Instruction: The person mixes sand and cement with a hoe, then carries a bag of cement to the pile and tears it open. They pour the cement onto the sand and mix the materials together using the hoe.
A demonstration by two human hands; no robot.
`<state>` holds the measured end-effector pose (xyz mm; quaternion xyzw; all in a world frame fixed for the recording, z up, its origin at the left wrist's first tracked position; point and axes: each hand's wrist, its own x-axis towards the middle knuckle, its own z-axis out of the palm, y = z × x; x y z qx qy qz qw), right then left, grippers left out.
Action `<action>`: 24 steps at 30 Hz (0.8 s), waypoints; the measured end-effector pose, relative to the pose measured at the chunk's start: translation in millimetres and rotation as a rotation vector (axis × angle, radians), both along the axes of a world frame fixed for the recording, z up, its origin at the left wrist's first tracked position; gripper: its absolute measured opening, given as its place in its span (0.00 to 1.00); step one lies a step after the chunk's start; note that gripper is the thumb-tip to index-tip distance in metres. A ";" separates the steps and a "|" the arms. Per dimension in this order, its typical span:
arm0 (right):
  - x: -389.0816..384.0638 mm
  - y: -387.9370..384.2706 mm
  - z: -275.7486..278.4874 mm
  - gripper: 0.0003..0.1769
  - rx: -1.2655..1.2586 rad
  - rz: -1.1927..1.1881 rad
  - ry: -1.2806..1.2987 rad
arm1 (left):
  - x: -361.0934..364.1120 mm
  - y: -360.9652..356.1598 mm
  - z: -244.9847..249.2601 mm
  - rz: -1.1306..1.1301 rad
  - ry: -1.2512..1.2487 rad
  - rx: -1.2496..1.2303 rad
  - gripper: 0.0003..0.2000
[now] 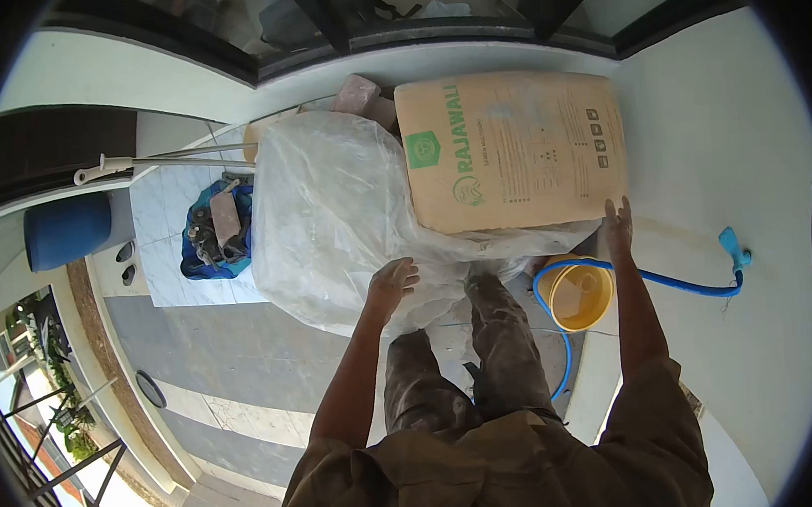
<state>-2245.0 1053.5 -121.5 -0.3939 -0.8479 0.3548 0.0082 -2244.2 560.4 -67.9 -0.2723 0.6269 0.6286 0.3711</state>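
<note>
A large brown paper cement bag point(522, 177) with green "RAJAWALI" lettering lies flat in front of me. Beneath it and to its left spreads a clear plastic sheet point(324, 198), draped over a bulky pile. My right hand point(618, 227) is at the bag's near right corner, fingers stretched out and apart. Over the near part of the plastic is my left hand point(394, 287), its fingers loosely bent and spaced, with nothing seen in them.
A yellow bucket point(604, 302) stands by my right forearm, with a blue hose point(682, 282) across it running to a wall tap point(733, 247). Bricks point(356, 96) sit behind the plastic. Leftward are a blue bag of tools point(219, 230), a long-handled tool point(108, 168) and a blue barrel point(68, 231).
</note>
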 end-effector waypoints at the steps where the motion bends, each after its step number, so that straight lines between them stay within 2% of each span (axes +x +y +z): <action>1: -26.3 26.1 -25.7 0.41 0.132 0.084 0.097 | -15.0 22.5 -12.4 0.062 -0.008 0.009 0.23; 3: -58.7 22.0 -44.0 0.42 0.202 -0.093 -0.033 | -35.3 52.9 -79.1 -0.123 0.459 -0.395 0.27; 6: -104.9 0.2 -49.4 0.45 0.355 -0.332 -0.220 | -50.9 77.9 -141.6 0.206 0.125 -0.243 0.34; 9: -104.6 2.5 -55.4 0.46 0.316 -0.321 -0.203 | -31.0 96.4 -181.8 0.512 -0.219 -0.093 0.41; 10: -107.2 3.1 -55.9 0.45 0.314 -0.322 -0.203 | -26.4 100.7 -191.0 0.553 -0.182 -0.059 0.45; 13: -104.2 1.5 -58.3 0.43 0.320 -0.324 -0.200 | -17.1 101.3 -209.4 0.713 -0.179 0.281 0.46; 14: -101.3 1.3 -60.6 0.43 0.331 -0.318 -0.205 | -13.2 91.8 -223.2 0.915 -0.213 0.528 0.43; 15: -103.5 3.8 -60.7 0.44 0.339 -0.312 -0.190 | -12.9 82.0 -233.5 0.784 -0.317 0.349 0.42; 17: -105.6 5.0 -55.0 0.44 0.323 -0.312 -0.197 | -39.2 65.5 -221.0 0.521 -0.476 -0.011 0.39; 19: -107.1 2.0 -56.2 0.45 0.313 -0.306 -0.202 | -76.3 44.6 -190.7 0.167 -0.422 -0.153 0.36; 21: -104.5 5.7 -55.8 0.45 0.332 -0.310 -0.211 | -144.1 30.2 -149.5 -0.060 -0.351 -0.324 0.38; 23: -103.6 8.1 -56.4 0.45 0.340 -0.315 -0.211 | -182.0 40.5 -144.8 -0.035 -0.079 -0.226 0.40; 24: -104.3 8.7 -57.8 0.44 0.342 -0.315 -0.212 | -201.9 47.8 -147.7 0.041 -0.056 -0.139 0.41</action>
